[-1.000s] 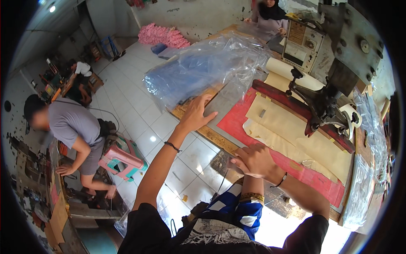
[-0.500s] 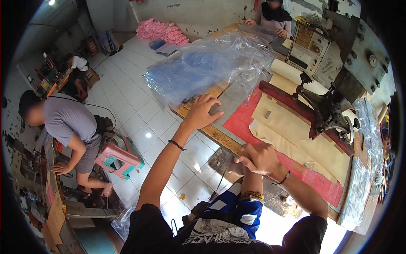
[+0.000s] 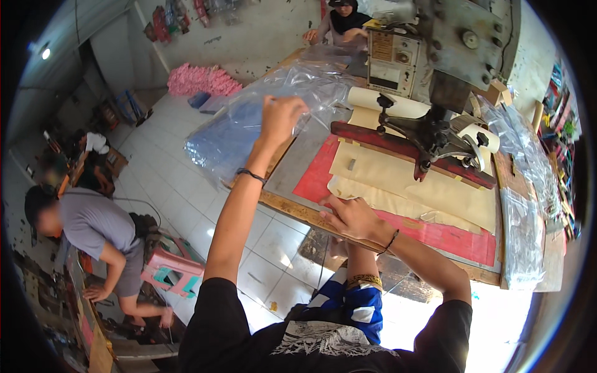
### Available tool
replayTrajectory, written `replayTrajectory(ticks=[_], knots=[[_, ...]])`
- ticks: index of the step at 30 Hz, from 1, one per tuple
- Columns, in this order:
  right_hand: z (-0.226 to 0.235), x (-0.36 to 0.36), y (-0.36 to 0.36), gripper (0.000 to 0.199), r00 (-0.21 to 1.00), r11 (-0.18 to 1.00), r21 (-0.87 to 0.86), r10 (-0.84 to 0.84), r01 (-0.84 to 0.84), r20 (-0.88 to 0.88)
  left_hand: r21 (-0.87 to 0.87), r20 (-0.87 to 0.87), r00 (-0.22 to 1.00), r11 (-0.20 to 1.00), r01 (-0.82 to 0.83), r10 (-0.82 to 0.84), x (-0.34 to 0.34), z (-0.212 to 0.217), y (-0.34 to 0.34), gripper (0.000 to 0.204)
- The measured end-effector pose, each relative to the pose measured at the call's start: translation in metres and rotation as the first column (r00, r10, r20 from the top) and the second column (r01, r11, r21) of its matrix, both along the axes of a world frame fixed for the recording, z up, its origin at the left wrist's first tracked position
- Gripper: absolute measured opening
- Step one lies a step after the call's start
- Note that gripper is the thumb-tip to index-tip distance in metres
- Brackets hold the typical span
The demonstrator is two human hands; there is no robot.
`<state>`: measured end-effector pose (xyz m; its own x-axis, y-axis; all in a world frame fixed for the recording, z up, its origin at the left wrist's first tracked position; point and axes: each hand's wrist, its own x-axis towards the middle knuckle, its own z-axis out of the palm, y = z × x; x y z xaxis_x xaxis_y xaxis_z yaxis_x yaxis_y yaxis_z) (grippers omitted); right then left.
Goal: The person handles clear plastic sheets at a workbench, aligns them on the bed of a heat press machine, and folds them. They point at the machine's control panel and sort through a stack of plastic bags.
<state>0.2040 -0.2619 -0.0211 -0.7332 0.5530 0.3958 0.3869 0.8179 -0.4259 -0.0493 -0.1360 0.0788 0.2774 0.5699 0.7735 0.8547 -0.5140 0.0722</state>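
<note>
My left hand is over the near right part of a pile of clear and bluish plastic sheets. Its fingers bend to the right and are smeared, so a grip on the film cannot be made out. My right hand is open, fingers apart, at the front edge of the worktable beside a red sheet. On that red sheet lies a cream-coloured sheet with a small metal piece on it. A dark red bar under a black press head crosses the cream sheet's far side.
A control box with a dial stands behind the press, near a cream roll. Clear plastic covers the table's right end. One person sits at the far end; another bends at the left by a pink stool. Pink material lies on the floor.
The view has turned to the right. My left hand has moved from the table's front edge up over the plastic pile. My right hand's fingers have spread, beside the red sheet.
</note>
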Motion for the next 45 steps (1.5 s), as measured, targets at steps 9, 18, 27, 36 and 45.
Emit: replayTrajectory(ticks=[9,18,27,36,45], knots=[[-0.002,0.014,0.008,0.025,0.995,0.985,-0.168,0.013,-0.030,-0.100,0.226,0.719,0.529,0.871,0.435,-0.451,-0.017,0.166,-0.084,0.032],[0.045,0.037,0.004,0.041,0.649,0.970,-0.174,-0.023,-0.169,-0.760,0.187,0.950,0.161,0.898,0.398,-0.269,-0.036,0.097,-0.147,0.046],[0.033,0.071,-0.083,0.025,0.399,0.784,-0.613,-0.534,-0.097,-0.745,-0.117,0.993,0.050,0.853,0.508,0.106,-0.013,-0.045,-0.163,0.050],[0.004,0.068,-0.105,0.035,0.340,0.533,-0.799,-0.723,-0.277,-0.601,-0.045,0.914,0.390,0.927,0.372,-0.112,0.069,-0.122,-0.321,0.020],[-0.007,0.062,-0.107,0.037,0.365,0.551,-0.786,-0.696,-0.281,-0.619,-0.394,0.606,0.793,0.889,0.232,0.062,0.102,-0.123,-0.315,0.019]])
